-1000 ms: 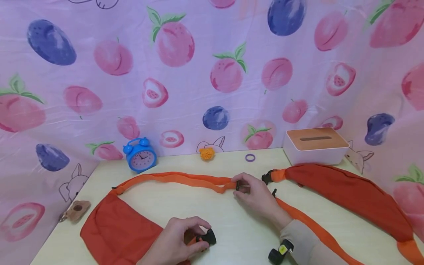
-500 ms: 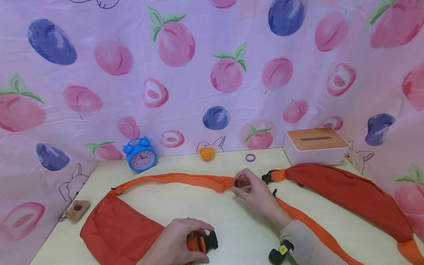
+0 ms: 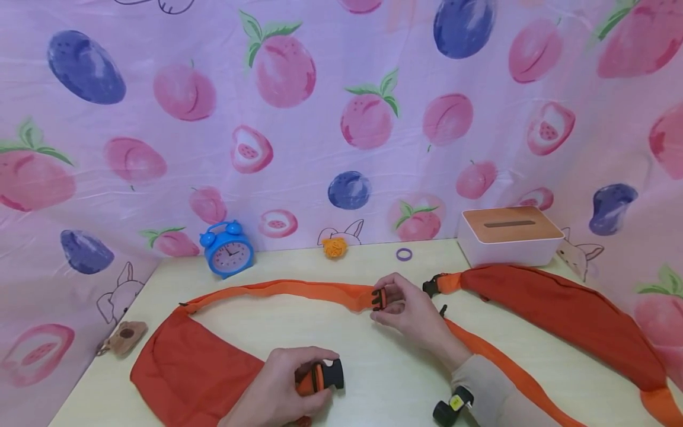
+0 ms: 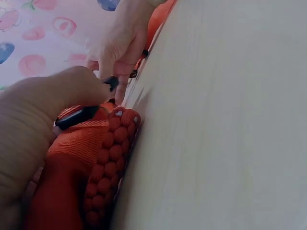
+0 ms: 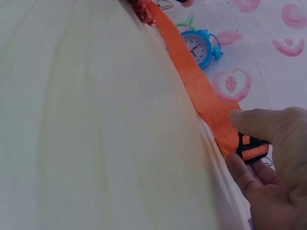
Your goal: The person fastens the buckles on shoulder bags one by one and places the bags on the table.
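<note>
At the left of the head view lies a rust-red waist bag (image 3: 197,367), its long orange strap (image 3: 299,289) curving across the table. My left hand (image 3: 280,382) grips the short strap end by the bag, thumb and fingers around a black socket buckle (image 3: 334,375) that faces right. Farther right, my right hand (image 3: 413,311) pinches the black prong buckle (image 3: 379,299) at the long strap's end. The two buckle halves are apart. In the right wrist view, thumb and fingers hold the prong buckle (image 5: 252,147) by its edges. Knobbly red mesh (image 4: 110,163) shows under my left hand.
A second rust-red waist bag (image 3: 544,314) lies at the right, its strap (image 3: 496,356) passing under my right forearm. Along the back stand a blue alarm clock (image 3: 229,252), an orange ball (image 3: 335,248), a purple ring (image 3: 404,254) and a tissue box (image 3: 509,237). A brown plush keychain (image 3: 126,338) lies left.
My left hand has turned the socket buckle so its flat side and orange webbing show. My right fingers have shifted on the prong buckle, which is now more exposed.
</note>
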`<state>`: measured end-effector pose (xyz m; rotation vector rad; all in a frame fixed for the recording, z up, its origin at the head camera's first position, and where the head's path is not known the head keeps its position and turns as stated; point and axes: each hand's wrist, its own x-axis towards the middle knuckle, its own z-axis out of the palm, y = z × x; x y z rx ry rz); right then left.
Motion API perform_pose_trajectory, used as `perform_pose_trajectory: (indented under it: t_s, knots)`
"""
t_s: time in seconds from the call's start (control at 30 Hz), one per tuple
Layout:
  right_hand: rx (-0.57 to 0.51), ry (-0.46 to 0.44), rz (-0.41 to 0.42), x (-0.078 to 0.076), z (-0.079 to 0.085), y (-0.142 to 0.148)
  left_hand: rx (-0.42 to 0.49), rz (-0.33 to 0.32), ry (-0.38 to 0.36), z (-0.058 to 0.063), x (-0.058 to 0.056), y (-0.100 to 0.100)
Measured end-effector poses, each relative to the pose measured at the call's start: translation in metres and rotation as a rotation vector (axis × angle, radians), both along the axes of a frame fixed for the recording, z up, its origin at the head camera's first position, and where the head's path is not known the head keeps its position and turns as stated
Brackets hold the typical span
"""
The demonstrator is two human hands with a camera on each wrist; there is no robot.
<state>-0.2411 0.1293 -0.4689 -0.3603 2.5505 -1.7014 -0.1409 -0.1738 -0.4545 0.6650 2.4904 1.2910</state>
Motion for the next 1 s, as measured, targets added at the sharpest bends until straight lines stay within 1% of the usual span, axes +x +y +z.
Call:
perform_pose_trajectory:
  t_s: [0.2,0.3,0.43,0.5,0.7,0.87,1.0]
  knots:
    - [0.03,0.033,0.003,0.0005,-0.0001,-0.0014,0.031,0.021,-0.015,-0.0003,-0.0004,0.001]
    - [0.046,0.051,-0.004,0.0003,-0.0007,-0.0018,0.028,0.008,-0.005,-0.0013,-0.0006,0.0012]
    - [0.07,0.065,-0.013,0.0,-0.0012,-0.0022,0.02,-0.012,0.028,-0.003,-0.0005,0.0004]
    - [0.086,0.077,-0.021,-0.0003,-0.0013,-0.0022,0.028,-0.009,0.037,-0.0034,-0.0002,0.0]
    - [0.132,0.13,-0.046,0.0,-0.0011,-0.0023,0.079,0.044,0.036,-0.0034,0.0009,0.0007]
    - [0.109,0.171,-0.039,0.0006,0.0015,-0.0012,0.111,0.074,0.037,-0.0035,0.0002,0.0027]
    - [0.083,0.19,-0.023,0.001,0.0038,-0.0007,0.122,0.108,0.057,0.0,-0.0021,0.006]
